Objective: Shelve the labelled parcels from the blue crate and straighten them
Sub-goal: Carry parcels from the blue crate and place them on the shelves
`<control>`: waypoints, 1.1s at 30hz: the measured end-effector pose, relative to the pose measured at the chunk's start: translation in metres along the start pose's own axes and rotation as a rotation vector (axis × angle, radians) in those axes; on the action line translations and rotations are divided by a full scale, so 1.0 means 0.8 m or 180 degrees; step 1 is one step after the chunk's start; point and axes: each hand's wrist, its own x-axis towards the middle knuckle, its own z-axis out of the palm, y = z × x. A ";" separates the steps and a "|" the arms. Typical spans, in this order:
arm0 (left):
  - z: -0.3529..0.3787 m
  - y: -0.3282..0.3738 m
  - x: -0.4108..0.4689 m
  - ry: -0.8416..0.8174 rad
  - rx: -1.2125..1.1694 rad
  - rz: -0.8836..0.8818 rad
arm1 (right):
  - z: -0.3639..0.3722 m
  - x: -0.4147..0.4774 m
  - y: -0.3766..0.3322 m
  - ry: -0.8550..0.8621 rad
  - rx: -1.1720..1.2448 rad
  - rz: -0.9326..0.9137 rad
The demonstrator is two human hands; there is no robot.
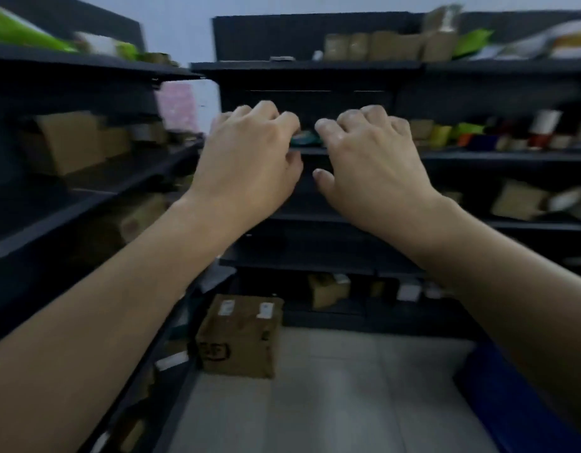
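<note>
Head view: my left hand (250, 158) and right hand (374, 168), fingers curled, flank one teal parcel (305, 138) at the shelf (479, 155) edge; whether they grip it I cannot tell. One blue crate (505, 403) stands lower right.

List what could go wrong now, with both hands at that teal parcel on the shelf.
1. The parcel sits at the front edge of the shelf, between the left hand and the right hand. The grip is unclear, so it might slide off and fall.
2. The box stands on the floor below, and the crate is at the right. A step closer could trip on either.
</note>
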 end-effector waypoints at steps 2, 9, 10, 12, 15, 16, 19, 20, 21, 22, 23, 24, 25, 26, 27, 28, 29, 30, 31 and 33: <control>0.046 0.059 0.037 0.0001 -0.0340 0.0287 | 0.010 -0.024 0.071 -0.0213 -0.0270 0.0387; 0.158 0.270 0.119 -0.0041 -0.1422 0.1300 | 0.007 -0.129 0.261 -0.0749 -0.1227 0.1693; 0.170 0.297 0.126 -0.0045 -0.1601 0.1435 | 0.006 -0.142 0.281 -0.0819 -0.1360 0.1861; 0.193 0.347 0.142 -0.0061 -0.1952 0.1680 | 0.004 -0.165 0.320 -0.0920 -0.1630 0.2170; 0.227 0.413 0.166 -0.0121 -0.2313 0.2008 | 0.007 -0.189 0.370 -0.0996 -0.1974 0.2576; 0.238 0.432 0.174 -0.0132 -0.2397 0.2113 | 0.009 -0.194 0.386 -0.0996 -0.2079 0.2694; 0.276 0.482 0.199 -0.0201 -0.2660 0.2330 | 0.024 -0.201 0.435 -0.0984 -0.2274 0.2988; 0.289 0.497 0.207 -0.0243 -0.2732 0.2373 | 0.030 -0.203 0.451 -0.1008 -0.2313 0.3064; 0.303 0.513 0.214 -0.0296 -0.2798 0.2418 | 0.036 -0.206 0.467 -0.1032 -0.2343 0.3147; 0.316 0.529 0.220 -0.0350 -0.2873 0.2464 | 0.041 -0.211 0.482 -0.1046 -0.2372 0.3243; 0.328 0.545 0.225 -0.0400 -0.2955 0.2513 | 0.047 -0.218 0.496 -0.1052 -0.2395 0.3352; 0.340 0.563 0.228 -0.0455 -0.3041 0.2561 | 0.051 -0.228 0.509 -0.1070 -0.2413 0.3462; 0.349 0.580 0.229 -0.0518 -0.3137 0.2601 | 0.055 -0.240 0.520 -0.1118 -0.2438 0.3563; 0.358 0.598 0.230 -0.0584 -0.3236 0.2633 | 0.058 -0.253 0.532 -0.1194 -0.2474 0.3653; 0.366 0.618 0.231 -0.0644 -0.3316 0.2670 | 0.060 -0.267 0.543 -0.1268 -0.2503 0.3736; 0.373 0.638 0.230 -0.0700 -0.3370 0.2718 | 0.060 -0.282 0.555 -0.1324 -0.2521 0.3826; 0.379 0.659 0.229 -0.0754 -0.3422 0.2769 | 0.060 -0.297 0.568 -0.1363 -0.2536 0.3925; 0.385 0.680 0.227 -0.0817 -0.3492 0.2814 | 0.060 -0.312 0.583 -0.1400 -0.2552 0.4028; 0.391 0.702 0.225 -0.0889 -0.3564 0.2854 | 0.060 -0.328 0.598 -0.1443 -0.2563 0.4132; 0.404 0.750 0.219 -0.1003 -0.3634 0.2931 | 0.063 -0.361 0.632 -0.1523 -0.2551 0.4289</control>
